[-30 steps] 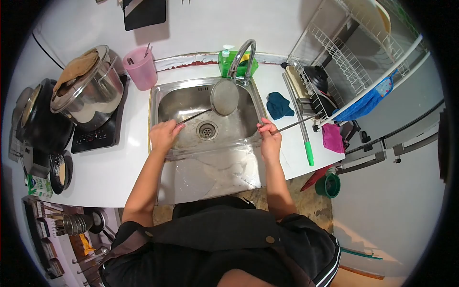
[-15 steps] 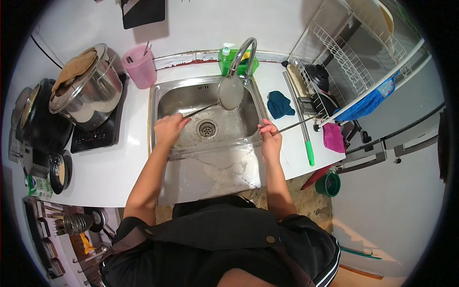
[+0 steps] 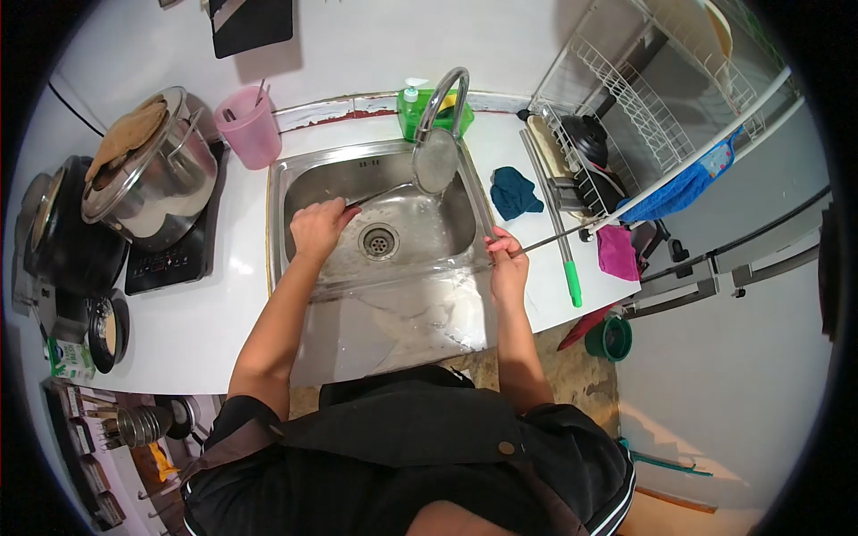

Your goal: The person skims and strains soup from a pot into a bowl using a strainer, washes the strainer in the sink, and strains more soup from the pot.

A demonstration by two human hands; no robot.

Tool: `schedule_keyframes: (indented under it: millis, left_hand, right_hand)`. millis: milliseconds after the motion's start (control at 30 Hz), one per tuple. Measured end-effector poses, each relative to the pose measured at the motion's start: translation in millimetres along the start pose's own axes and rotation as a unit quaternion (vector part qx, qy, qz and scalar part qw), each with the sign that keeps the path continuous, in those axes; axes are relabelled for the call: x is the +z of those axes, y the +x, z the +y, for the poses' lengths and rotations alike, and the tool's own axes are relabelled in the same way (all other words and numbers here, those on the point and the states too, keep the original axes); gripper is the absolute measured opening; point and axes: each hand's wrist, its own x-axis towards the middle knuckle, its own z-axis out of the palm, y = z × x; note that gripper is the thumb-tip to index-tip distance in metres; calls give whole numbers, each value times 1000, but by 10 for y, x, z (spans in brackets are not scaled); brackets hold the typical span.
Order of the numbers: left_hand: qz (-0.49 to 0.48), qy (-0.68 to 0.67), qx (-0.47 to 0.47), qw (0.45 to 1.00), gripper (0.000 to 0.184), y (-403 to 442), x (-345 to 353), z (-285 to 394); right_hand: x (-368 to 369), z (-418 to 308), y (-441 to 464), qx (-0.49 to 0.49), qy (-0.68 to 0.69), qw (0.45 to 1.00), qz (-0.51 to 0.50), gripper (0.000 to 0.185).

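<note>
My left hand (image 3: pixel 318 228) is closed around the handle of a round skimmer (image 3: pixel 436 163), reaching in over the left side of the sink (image 3: pixel 308 201). The skimmer's pale disc-shaped head is tilted up beneath the curved faucet (image 3: pixel 458 85). At the sink's right rim, my right hand (image 3: pixel 507 261) pinches a thin dark metal rod (image 3: pixel 552 238), which points right toward the dish rack. What the rod's other end looks like is not clear.
A dark teal cloth (image 3: pixel 516 193) and a green-handled pole (image 3: pixel 573 284) lie right of the sink, beside the white dish rack (image 3: pixel 643 107). A pink cup (image 3: pixel 248 129), a steel pot (image 3: pixel 161 192) on an induction cooker (image 3: pixel 170 263) and a green soap caddy (image 3: pixel 411 116) stand around it.
The skimmer's head has moved slightly right and up under the faucet, and its face is turned differently. Both hands keep their holds. The whole view has shifted slightly.
</note>
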Motion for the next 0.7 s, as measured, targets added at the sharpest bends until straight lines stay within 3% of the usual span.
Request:
schedule_keyframes:
  millis: [700]
  left_hand:
    - [55,6,-7,998,38,-51,-19,-158]
  right_hand:
    - [14,-38,-30,-2,16,1000,16,21]
